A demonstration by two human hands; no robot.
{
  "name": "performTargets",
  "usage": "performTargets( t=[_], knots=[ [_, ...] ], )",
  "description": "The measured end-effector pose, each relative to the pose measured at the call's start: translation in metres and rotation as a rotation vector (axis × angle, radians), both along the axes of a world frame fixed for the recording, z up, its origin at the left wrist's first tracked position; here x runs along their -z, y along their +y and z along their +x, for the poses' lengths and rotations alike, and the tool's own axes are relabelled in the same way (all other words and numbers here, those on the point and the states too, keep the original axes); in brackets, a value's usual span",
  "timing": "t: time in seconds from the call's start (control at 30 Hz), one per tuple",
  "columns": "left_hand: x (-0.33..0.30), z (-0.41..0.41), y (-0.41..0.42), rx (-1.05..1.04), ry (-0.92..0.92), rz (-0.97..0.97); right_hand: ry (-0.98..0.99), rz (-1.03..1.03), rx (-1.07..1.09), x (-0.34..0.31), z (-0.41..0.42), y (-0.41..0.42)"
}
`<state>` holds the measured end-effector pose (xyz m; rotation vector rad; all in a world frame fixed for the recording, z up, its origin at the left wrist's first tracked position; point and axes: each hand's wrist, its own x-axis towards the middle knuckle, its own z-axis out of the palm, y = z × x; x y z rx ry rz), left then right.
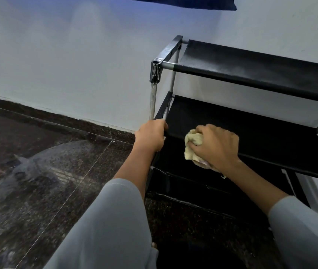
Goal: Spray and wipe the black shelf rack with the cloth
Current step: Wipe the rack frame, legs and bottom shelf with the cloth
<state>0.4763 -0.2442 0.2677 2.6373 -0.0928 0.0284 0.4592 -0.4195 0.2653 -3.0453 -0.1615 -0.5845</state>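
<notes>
Head view: rack [251, 74] cut off right, cloth [192, 141] half-hidden under right hand [217, 146].

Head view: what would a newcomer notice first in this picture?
The black rack against the white wall stands out first, its tiers filling the right side. At the middle tier the right hand presses a bunched yellow cloth on the shelf edge, while the left hand grips the rack's front post beside it. To the left lies a dark speckled floor.
</notes>
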Motion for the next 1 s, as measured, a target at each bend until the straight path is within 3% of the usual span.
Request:
performTargets(
  t=[0.17,0.3,0.43,0.6,0.83,1.0],
  knots=[
    [0.0,0.0,0.005,0.033,-0.004,-0.007,0.139,-0.001,0.042,-0.023,0.003,0.001],
    [0.0,0.003,0.006,0.04,-0.018,0.01,0.008,0.097,-0.046,-0.015,0.01,0.042],
    [0.003,0.005,0.004,0.016,-0.024,0.004,-0.194,-0.118,-0.084,0.016,0.011,0.06],
    [0.001,-0.001,0.002,-0.024,-0.02,0.003,-0.255,-0.109,-0.043,0.015,0.001,0.029],
    [0.0,-0.01,0.005,0.034,0.055,-0.01,-0.031,-0.048,0.094,0.001,-0.024,-0.036],
    [0.002,-0.012,0.008,0.064,0.068,0.008,0.085,-0.046,0.123,-0.025,-0.014,-0.022]
  ],
)
